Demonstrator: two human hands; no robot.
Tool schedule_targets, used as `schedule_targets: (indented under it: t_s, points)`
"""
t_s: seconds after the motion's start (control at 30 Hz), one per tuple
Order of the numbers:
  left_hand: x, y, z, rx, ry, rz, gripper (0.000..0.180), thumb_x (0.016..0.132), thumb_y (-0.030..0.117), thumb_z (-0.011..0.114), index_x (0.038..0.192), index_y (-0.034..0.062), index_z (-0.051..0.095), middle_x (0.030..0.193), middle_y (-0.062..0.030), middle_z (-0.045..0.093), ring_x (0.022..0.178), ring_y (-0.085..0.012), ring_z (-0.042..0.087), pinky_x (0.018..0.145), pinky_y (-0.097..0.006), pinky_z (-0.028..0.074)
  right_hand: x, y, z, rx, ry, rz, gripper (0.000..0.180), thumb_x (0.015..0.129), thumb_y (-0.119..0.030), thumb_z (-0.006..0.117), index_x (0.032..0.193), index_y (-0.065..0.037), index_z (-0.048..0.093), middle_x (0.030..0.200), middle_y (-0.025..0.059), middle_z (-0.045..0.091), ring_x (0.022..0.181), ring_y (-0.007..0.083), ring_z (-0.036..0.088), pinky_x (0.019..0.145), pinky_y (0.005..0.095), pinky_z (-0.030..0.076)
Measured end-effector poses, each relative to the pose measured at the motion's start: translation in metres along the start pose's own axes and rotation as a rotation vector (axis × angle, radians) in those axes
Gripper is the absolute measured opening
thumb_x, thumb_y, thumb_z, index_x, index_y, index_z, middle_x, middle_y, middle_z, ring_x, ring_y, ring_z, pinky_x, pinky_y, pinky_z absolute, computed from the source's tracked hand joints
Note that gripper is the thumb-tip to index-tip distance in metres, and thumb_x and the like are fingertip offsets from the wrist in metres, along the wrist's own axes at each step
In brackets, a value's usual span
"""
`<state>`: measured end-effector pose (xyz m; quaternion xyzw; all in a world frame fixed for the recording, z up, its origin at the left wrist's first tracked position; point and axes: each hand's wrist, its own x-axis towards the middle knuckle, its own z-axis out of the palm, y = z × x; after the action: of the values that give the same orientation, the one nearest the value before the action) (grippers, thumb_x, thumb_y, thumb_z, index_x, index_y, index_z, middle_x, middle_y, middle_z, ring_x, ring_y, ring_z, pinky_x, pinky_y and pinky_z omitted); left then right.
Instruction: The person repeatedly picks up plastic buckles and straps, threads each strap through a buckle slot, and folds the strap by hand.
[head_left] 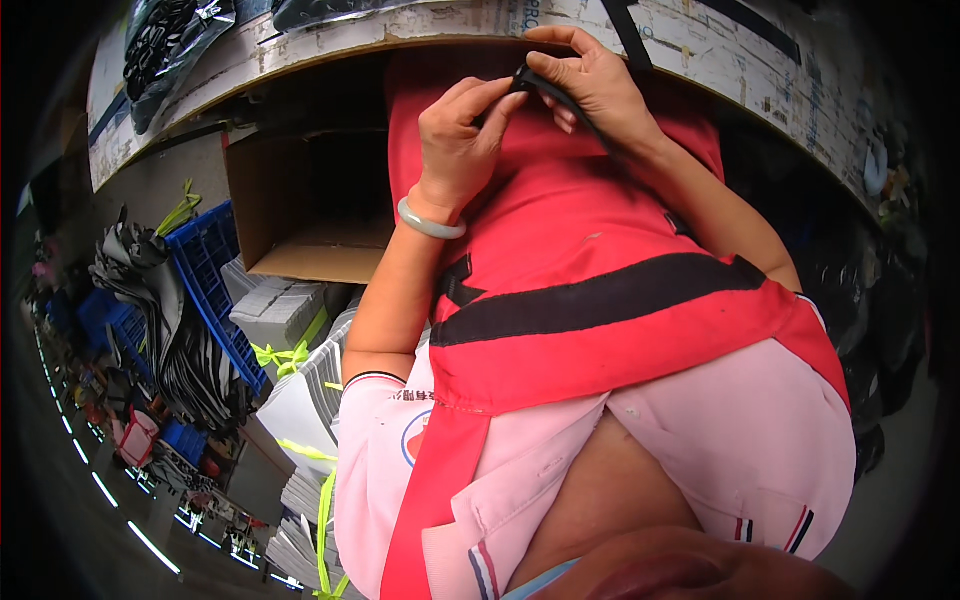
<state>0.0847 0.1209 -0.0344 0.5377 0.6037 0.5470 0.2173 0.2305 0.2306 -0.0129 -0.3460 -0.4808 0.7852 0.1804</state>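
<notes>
Black, narrow and slightly glossy: a strap (556, 93), held up close to the table's front edge, above the wearer's lap. Left hand (460, 135): fingers curled, thumb and index closed on the strap's end in a small pinch. Right hand (605, 95): thumb pressing the strap against bent fingers, the outer finger raised a little; the remaining length curves back beneath the palm toward the wrist. Two fingertip grips set close together probably give fine control over so slim a piece; the short gap keeps it from flopping. What detail sits at the tip is too small to tell.

Beneath the hands, a red apron (560, 235), smooth woven cloth, crossed by a broad black band (600, 300). Left wrist carries a pale, rounded bangle (431, 220), hard and polished.

Table (410, 20): top patterned like worn, whitewashed planks. On its left part, a clear bag (165, 60) of black pieces, crinkled film. Below, an open carton (325, 262), brown cardboard, mouth toward the wearer, perhaps for easy reach. Beside it, a blue crate (215, 280), latticed plastic, tilted, and grey stacks (280, 310) bound with yellow-green ties, presumably against slipping.
</notes>
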Motion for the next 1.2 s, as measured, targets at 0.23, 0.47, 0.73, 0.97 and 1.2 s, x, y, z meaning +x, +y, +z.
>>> schedule_targets:
  t_s: [0.23,0.47,0.73,0.97,1.2]
  points:
    - [-0.003,0.002,0.003,-0.025,-0.033,-0.041,0.016,0.080,-0.003,0.072,0.096,-0.0035,0.069,0.074,-0.0070,0.063,0.064,-0.0105,0.057,0.057,-0.023,0.045,0.000,0.000,-0.001,-0.134,-0.004,-0.008,0.047,0.091,-0.034,0.067,0.121,-0.002,0.051,0.069,0.0008,0.061,0.049,0.0049,0.051,0.042,0.0202,0.039]
    - [-0.013,-0.005,0.007,-0.003,-0.026,0.059,0.019,0.081,-0.005,0.070,0.100,-0.0013,0.069,0.080,-0.0067,0.065,0.066,-0.0106,0.059,0.057,-0.022,0.045,-0.012,0.002,-0.015,-0.085,-0.102,0.175,0.038,0.092,-0.033,0.066,0.113,-0.002,0.060,0.077,0.0011,0.063,0.063,0.0058,0.060,0.057,0.0186,0.049]
    - [-0.008,0.003,0.002,-0.896,-0.008,-0.871,0.024,0.095,0.016,0.060,0.102,-0.0063,0.066,0.085,-0.0104,0.068,0.062,-0.0130,0.062,0.045,-0.020,0.041,-0.008,0.011,-0.007,-0.355,-0.032,-0.260,0.020,0.091,-0.020,0.067,0.100,-0.002,0.068,0.087,-0.0014,0.063,0.079,0.0051,0.055,0.071,0.0207,0.046]
    - [0.001,0.015,-0.001,-0.691,0.118,-0.620,0.024,0.088,0.011,0.069,0.104,-0.0075,0.066,0.079,-0.0110,0.070,0.056,-0.0152,0.064,0.043,-0.021,0.044,-0.032,-0.019,-0.001,-0.263,-0.026,-0.318,0.013,0.095,-0.010,0.060,0.103,-0.002,0.067,0.089,-0.0004,0.061,0.076,0.0045,0.054,0.069,0.0184,0.046]
    - [-0.006,0.008,0.002,-0.726,0.133,-0.686,0.021,0.088,0.010,0.069,0.100,-0.0068,0.068,0.083,-0.0114,0.069,0.058,-0.0131,0.063,0.045,-0.023,0.051,-0.012,-0.016,-0.004,-0.748,-0.193,-0.655,0.014,0.091,0.000,0.061,0.104,0.000,0.065,0.102,0.0034,0.057,0.080,0.0070,0.053,0.071,0.0202,0.045]
